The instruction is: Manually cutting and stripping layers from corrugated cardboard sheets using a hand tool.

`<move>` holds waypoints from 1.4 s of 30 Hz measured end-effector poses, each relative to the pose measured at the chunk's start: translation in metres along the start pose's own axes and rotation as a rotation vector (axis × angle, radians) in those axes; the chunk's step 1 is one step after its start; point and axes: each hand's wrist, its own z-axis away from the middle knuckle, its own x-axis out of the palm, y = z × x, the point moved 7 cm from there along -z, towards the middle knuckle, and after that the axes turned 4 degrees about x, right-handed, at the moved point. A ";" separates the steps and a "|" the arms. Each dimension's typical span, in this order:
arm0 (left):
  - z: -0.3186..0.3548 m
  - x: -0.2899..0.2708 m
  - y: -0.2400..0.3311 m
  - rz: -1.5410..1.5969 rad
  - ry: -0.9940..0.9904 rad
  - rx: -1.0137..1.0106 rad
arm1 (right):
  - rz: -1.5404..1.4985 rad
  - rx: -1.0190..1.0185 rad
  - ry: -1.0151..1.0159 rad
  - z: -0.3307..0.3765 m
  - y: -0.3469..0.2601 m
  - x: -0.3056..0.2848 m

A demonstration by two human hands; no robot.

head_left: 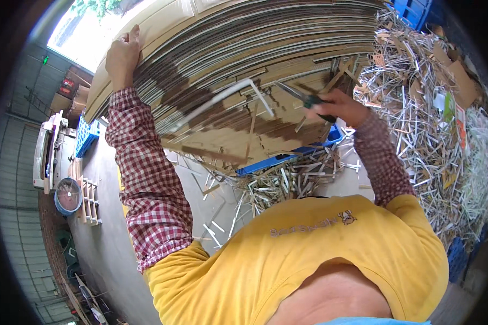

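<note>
Workshop with a grey concrete floor point(106, 216), littered with offcuts. A tall stack point(244, 59) of flat corrugated cardboard sheets fills the upper view, resting on a blue pallet point(287, 157). Left hand point(122, 54), arm fully extended in a red-checked sleeve, lies flat against the stack's far edge, fingers spread and holding nothing. Right hand point(336, 106), elbow bent, has its fingers closed round the dark handles of scissors point(301, 96). The blades run long and thin, pointing up-left from the fingers toward a white strap point(222, 97) that bows across the stack's side. Beyond the right fingers lies a heap of scrap strips point(434, 119), pale, narrow, tangled.
</note>
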 end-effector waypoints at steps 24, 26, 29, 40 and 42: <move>-0.006 0.006 0.001 0.015 0.020 0.157 | 0.276 0.467 -0.047 0.192 0.165 -0.029; -0.007 0.004 0.001 0.033 0.016 0.124 | 0.118 0.382 -0.257 0.181 0.111 -0.021; -0.004 0.005 0.001 0.086 -0.023 0.069 | 0.117 0.042 -0.202 0.133 0.050 -0.019; 0.000 0.001 0.007 0.046 0.005 0.057 | 0.015 0.180 -0.202 0.119 0.031 -0.018; 0.000 -0.001 0.006 0.014 0.025 0.054 | 0.106 0.071 0.027 0.065 0.020 -0.034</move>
